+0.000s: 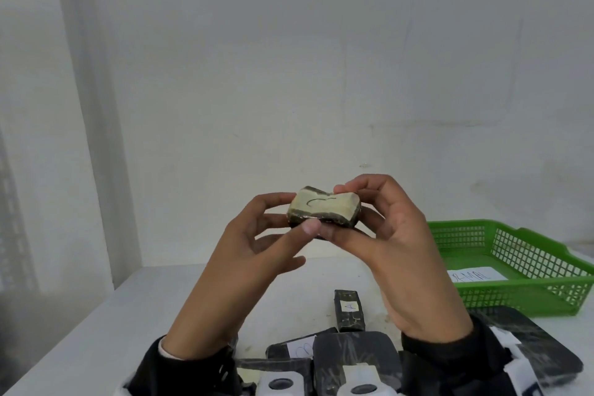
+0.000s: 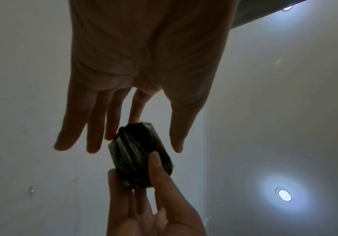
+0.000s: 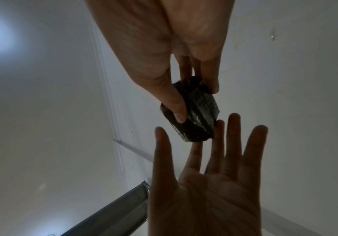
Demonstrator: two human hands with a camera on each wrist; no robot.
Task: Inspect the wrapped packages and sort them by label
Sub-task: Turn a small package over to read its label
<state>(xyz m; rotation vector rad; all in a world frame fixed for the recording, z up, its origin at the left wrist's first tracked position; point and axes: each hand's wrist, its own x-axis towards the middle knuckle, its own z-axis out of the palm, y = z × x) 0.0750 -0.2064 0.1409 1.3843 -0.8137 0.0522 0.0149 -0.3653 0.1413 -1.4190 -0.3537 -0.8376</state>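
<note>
Black-wrapped package (image 1: 324, 210) raised between both hands, label face toward the head camera. Right hand (image 1: 395, 235) pinches it, thumb under, fingers over; left hand (image 1: 257, 244) is spread, fingertips touching its end. Inspection step, mark unclear. Next: read it, pick a destination, perhaps green basket (image 1: 527, 270) right of the hands.

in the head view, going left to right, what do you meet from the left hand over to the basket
Left hand with straight fingers → small dark film-wrapped package with a pale label, held up in the air → right hand pinching it → green plastic mesh basket on the white table.
</note>
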